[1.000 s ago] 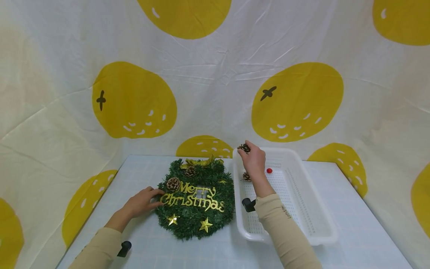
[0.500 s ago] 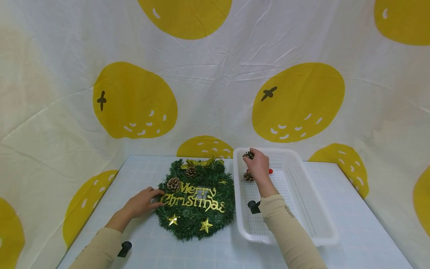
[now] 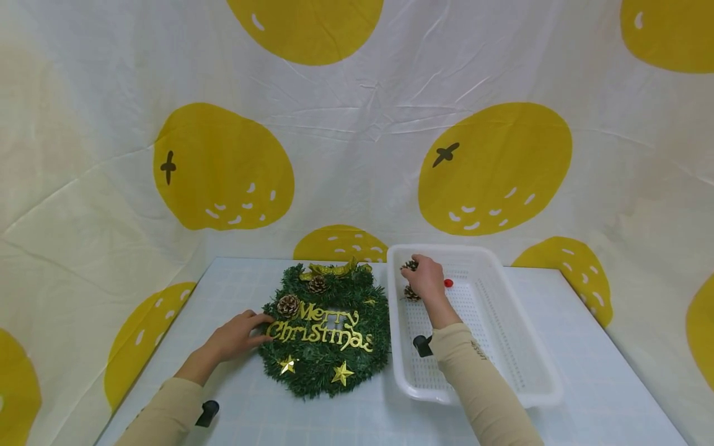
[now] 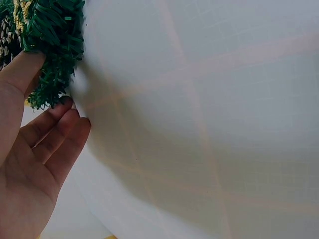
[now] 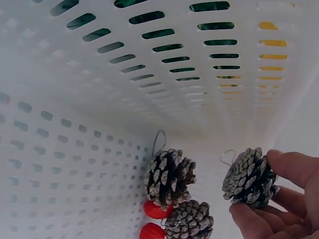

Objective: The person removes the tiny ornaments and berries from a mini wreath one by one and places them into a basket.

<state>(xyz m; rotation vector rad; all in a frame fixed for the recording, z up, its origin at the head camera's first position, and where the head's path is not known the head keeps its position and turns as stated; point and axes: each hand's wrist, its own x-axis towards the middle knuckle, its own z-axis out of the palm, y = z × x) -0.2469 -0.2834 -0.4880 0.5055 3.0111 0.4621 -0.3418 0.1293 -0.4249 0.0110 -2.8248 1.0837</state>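
My left hand (image 3: 238, 334) rests at the left edge of a green Christmas wreath (image 3: 357, 365) lying on the table. In the left wrist view, a tuft of the wreath (image 4: 55, 74) sits between thumb and fingers. Within the white basket, my right hand (image 3: 426, 277) pinches a pine cone (image 5: 249, 178) with a wire loop. Another looped pine cone (image 5: 169, 178) and a third pine cone (image 5: 189, 221) lie near it in the basket, beside red balls (image 5: 152, 231). Gold "Merry Christmas" lettering (image 3: 320, 334) crosses the wreath, which bears pine cones, stars and a gold bow.
The white perforated basket (image 3: 535, 371) stands right of the wreath, its long wall close to the wreath's edge. A light checked cloth covers the table (image 3: 251, 412). Behind hangs a white curtain (image 3: 357, 173) with yellow fruit prints.
My right hand has moved down from above the basket's back left corner into the basket, carrying the pine cone. The left hand and the wreath have stayed in place.
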